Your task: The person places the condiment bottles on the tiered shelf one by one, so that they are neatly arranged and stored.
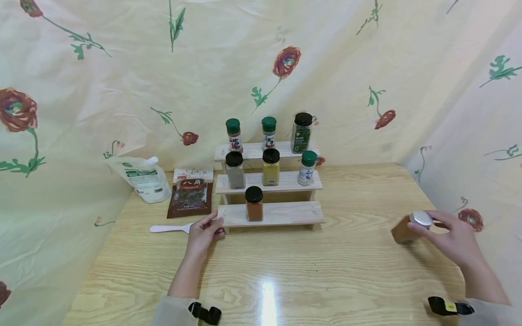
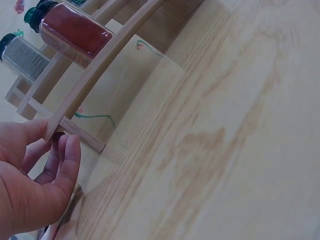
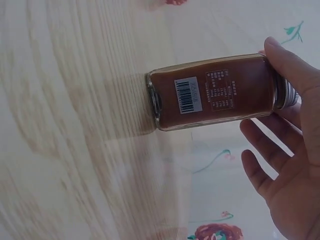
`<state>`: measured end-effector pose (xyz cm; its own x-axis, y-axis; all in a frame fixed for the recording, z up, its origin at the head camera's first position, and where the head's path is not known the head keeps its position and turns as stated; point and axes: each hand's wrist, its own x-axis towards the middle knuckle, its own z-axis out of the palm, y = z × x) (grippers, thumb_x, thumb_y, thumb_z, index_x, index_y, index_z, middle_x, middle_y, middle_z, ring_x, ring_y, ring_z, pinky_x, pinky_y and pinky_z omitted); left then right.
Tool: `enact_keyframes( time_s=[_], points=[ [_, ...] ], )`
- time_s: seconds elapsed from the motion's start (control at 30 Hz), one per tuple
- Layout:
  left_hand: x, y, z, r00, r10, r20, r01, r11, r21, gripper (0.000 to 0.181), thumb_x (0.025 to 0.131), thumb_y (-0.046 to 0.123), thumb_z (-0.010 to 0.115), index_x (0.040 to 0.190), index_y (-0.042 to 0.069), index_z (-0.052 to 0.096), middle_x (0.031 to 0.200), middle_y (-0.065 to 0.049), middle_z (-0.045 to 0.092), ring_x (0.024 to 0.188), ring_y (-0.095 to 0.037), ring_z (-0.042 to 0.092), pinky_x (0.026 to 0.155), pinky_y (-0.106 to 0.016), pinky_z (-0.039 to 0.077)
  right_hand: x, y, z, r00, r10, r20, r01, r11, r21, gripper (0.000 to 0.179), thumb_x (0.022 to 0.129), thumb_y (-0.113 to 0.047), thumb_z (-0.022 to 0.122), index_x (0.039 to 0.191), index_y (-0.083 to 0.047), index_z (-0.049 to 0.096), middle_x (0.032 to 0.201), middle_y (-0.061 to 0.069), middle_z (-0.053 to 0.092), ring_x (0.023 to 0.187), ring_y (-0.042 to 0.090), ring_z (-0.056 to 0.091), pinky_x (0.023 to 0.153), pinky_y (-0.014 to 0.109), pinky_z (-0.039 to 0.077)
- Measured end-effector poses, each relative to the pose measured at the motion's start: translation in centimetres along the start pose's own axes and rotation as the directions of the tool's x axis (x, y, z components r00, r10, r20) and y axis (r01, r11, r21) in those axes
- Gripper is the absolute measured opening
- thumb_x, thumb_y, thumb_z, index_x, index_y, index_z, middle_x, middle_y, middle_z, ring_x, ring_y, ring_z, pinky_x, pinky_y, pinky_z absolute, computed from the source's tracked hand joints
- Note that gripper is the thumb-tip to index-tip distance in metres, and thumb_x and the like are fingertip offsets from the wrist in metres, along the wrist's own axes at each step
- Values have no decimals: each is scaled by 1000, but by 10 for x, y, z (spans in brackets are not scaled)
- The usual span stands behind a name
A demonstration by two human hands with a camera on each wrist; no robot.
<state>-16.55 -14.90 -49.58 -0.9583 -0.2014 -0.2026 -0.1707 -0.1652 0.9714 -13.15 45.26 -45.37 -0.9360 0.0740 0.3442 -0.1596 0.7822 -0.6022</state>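
My left hand [image 1: 205, 234] pinches the left end of the lowest step of a wooden spice rack [image 1: 291, 213]. In the left wrist view, the thumb lies against the plank and the fingers curl under it. On that step stands a jar of red-brown powder [image 1: 254, 212] with a black lid. Far to the right, my right hand [image 1: 454, 235] grips a square glass spice jar [image 1: 403, 230] of brown powder by its silver lid. The jar leans, its base at the tabletop; a barcode label [image 3: 188, 95] shows in the right wrist view.
Several lidded spice jars stand on the middle and top steps, including a yellow one [image 1: 271, 174]. Left of the rack lie a brown spice packet [image 1: 190, 199], a white pouch [image 1: 147, 181] and a white spoon [image 1: 167, 228]. Flowered cloth [image 1: 228, 68] hangs behind the table [image 1: 326, 271].
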Motion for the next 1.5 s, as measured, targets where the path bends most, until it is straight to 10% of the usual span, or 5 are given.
enact_keyframes(
  time_s=[0.97, 1.5],
  points=[
    [0, 1, -1, 1000, -13, 17, 13, 1000, -5, 43, 96, 3, 69, 138, -4, 58, 85, -4, 63, 68, -11, 66, 69, -24, 64, 28, -95, 62, 962, -211, -173, 232, 966, 112, 35, 68, -5, 94, 98, -5, 77, 96, -29, 63, 86, -8, 56, 73, 8, 40],
    [-1, 2, -1, 1000, -16, 15, 17, 1000, -14, 45, 96, 3, 70, 138, -4, 58, 84, -3, 64, 67, -11, 65, 68, -23, 64, 43, -140, 87, 926, -323, -194, 354, 921, 160, 39, 63, 0, 95, 97, -3, 76, 93, 4, 71, 82, -4, 59, 72, 6, 45]
  ],
)
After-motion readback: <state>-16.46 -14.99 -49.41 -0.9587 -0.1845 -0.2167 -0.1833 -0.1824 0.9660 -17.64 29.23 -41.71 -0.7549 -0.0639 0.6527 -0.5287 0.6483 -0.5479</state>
